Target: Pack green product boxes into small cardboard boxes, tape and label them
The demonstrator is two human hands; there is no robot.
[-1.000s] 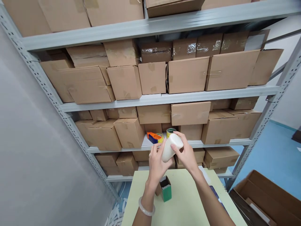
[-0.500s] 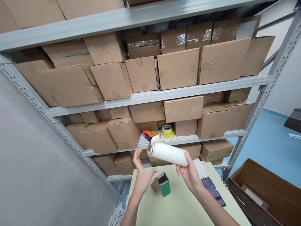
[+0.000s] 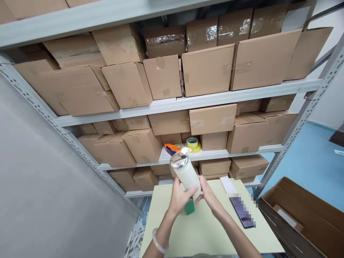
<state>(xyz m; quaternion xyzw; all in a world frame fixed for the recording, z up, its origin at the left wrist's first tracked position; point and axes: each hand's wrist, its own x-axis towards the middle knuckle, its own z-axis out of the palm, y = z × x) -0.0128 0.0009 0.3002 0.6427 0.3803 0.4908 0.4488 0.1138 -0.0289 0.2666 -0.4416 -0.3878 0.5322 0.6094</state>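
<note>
Both hands hold a white bottle (image 3: pixel 188 175) with a shiny metallic lid and a small white loop on top, tilted above the table. My left hand (image 3: pixel 179 199) wraps round its lower left side, thumb across the front. On the right side, my right hand (image 3: pixel 208 195) grips it near the base. Under the hands stands a small green box (image 3: pixel 189 207) on the pale yellow table (image 3: pixel 209 233), mostly hidden by the left hand and the bottle.
A phone (image 3: pixel 242 213) and a white paper (image 3: pixel 228 185) lie on the table's right side. Behind it rises a metal shelf (image 3: pixel 166 104) packed with cardboard boxes. Yellow tape rolls (image 3: pixel 192 145) and an orange tape dispenser (image 3: pixel 172 148) sit on it. At right stands an open carton (image 3: pixel 309 215).
My left hand has come over from the left and closed on the bottle. The bottle has turned from nearly level to more upright, its lid now facing up.
</note>
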